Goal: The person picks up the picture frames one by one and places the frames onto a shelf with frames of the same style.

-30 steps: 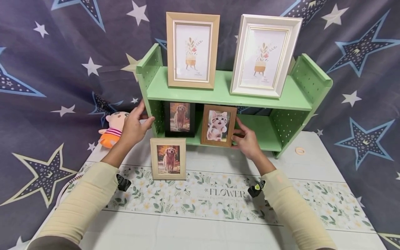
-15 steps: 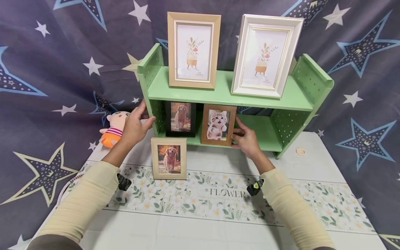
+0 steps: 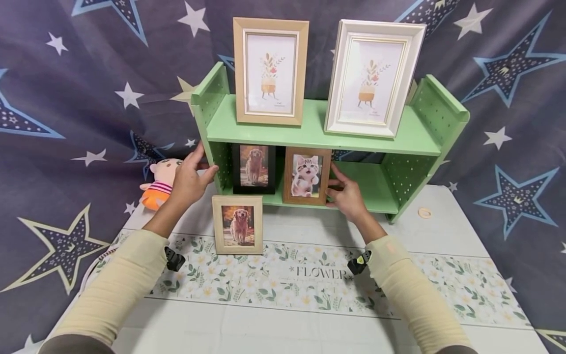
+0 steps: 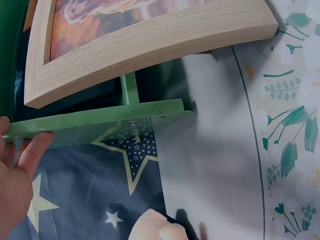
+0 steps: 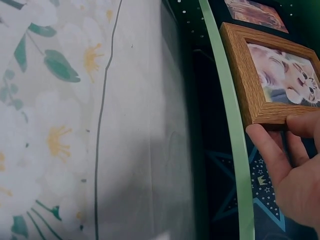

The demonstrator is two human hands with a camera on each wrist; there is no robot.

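A green two-tier shelf (image 3: pixel 318 140) stands at the back of the table. My left hand (image 3: pixel 189 179) grips its left side panel, thumb in front and fingers behind, as the left wrist view also shows of the panel (image 4: pixel 100 119). In the lower tier, a brown wooden picture frame (image 3: pixel 287 177) with a kitten photo leans upright. My right hand (image 3: pixel 347 194) holds its right edge, fingertips at the side and lower corner in the right wrist view. To its left stands a black picture frame (image 3: pixel 271 169) with a dog photo. A light wood picture frame (image 3: pixel 239 250) stands in front on the table.
On the upper tier stand a tan picture frame (image 3: pixel 270 119) and a white picture frame (image 3: pixel 360 129). A plush toy (image 3: pixel 155 189) sits left of the shelf. A small peach ring (image 3: pixel 424 213) lies to the right. A floral runner band (image 3: pixel 283 280) crosses the table.
The kitten frame has shifted slightly left and back on the lower tier, my right hand moving along with it. My left hand stays on the side panel.
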